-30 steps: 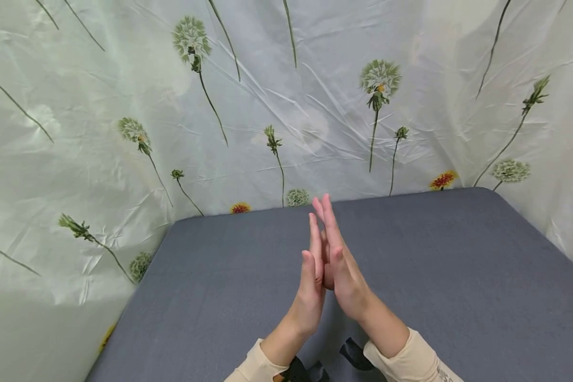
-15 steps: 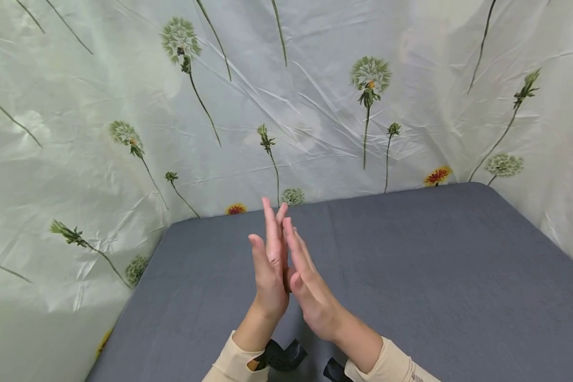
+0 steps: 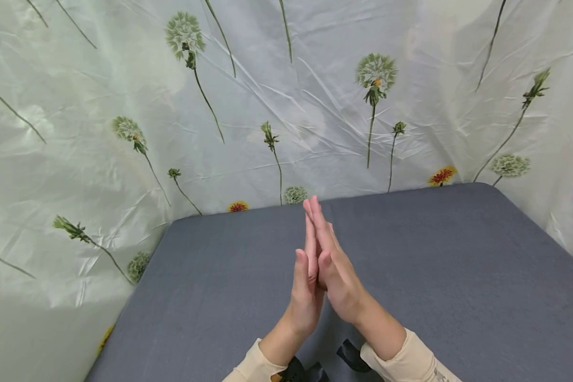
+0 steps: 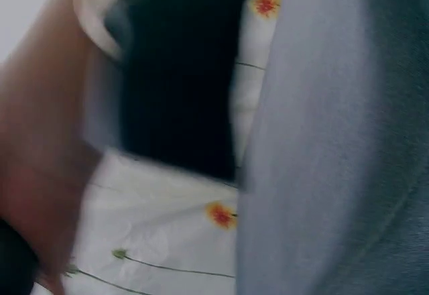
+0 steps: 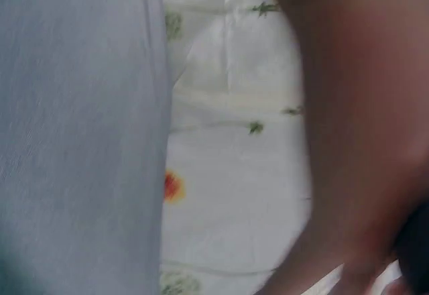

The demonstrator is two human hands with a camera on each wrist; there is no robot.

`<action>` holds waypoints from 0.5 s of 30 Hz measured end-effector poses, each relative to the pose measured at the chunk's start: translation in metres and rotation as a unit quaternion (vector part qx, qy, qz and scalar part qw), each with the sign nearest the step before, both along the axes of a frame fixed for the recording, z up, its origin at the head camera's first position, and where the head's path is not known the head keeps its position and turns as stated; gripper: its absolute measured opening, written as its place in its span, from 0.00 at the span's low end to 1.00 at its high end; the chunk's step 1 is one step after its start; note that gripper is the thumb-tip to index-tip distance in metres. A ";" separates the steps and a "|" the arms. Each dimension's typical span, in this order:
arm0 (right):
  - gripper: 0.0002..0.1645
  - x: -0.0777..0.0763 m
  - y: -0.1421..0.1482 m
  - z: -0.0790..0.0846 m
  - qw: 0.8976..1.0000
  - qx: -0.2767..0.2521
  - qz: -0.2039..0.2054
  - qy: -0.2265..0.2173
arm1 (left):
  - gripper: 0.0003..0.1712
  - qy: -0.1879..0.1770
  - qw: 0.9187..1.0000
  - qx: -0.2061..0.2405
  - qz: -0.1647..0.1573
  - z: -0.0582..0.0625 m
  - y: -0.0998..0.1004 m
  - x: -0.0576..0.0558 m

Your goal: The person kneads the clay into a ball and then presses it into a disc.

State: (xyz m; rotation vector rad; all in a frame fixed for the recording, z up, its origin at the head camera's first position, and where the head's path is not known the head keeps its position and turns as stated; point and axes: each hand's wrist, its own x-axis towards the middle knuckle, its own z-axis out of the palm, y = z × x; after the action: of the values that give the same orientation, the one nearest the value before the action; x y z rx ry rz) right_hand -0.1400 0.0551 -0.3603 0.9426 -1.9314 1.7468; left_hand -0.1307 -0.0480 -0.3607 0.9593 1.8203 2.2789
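In the head view my left hand (image 3: 305,300) and right hand (image 3: 342,284) stand upright, palm to palm, above the grey table. Their fingers are straight and point up and away, with the right fingertips a little higher than the left. Both thumbs stick up on the near side. No object shows between the palms, whose inner faces are mostly hidden. Cream sleeves (image 3: 401,358) cover the forearms, and a black wrist strap (image 3: 352,355) shows below the right wrist. Each wrist view has a blurred part of a hand along one side, and a dark block (image 4: 177,74) fills the upper middle of the left one.
A grey cloth-covered table (image 3: 210,276) spreads under the hands, with rounded far corners. Behind it and to its sides hangs a pale, wrinkled curtain (image 3: 248,95) printed with dandelions and orange-red flowers.
Half a second ago both hands were further left, with the left fingertips higher. Since then they have swung back right, the right hand sliding forward along the left, palms still together.
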 end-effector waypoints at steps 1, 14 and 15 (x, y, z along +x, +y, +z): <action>0.46 -0.003 0.001 -0.002 1.000 -0.010 0.007 -0.009 | 0.44 0.009 1.000 -0.006 0.002 0.002 0.000 0.002; 0.42 0.016 -0.028 -0.018 0.997 0.014 0.062 -0.053 | 0.55 -0.021 0.996 0.002 0.086 0.019 -0.032 -0.019; 0.43 0.019 -0.029 -0.015 0.997 0.022 0.057 -0.050 | 0.54 -0.032 0.996 0.006 0.080 0.019 -0.031 -0.021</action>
State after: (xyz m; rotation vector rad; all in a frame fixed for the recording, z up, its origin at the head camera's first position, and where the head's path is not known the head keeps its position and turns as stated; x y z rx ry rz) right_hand -0.1214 0.0261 -0.3756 1.0172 -2.0211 1.8542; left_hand -0.1516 -0.0795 -0.3422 0.7571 1.9236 2.3844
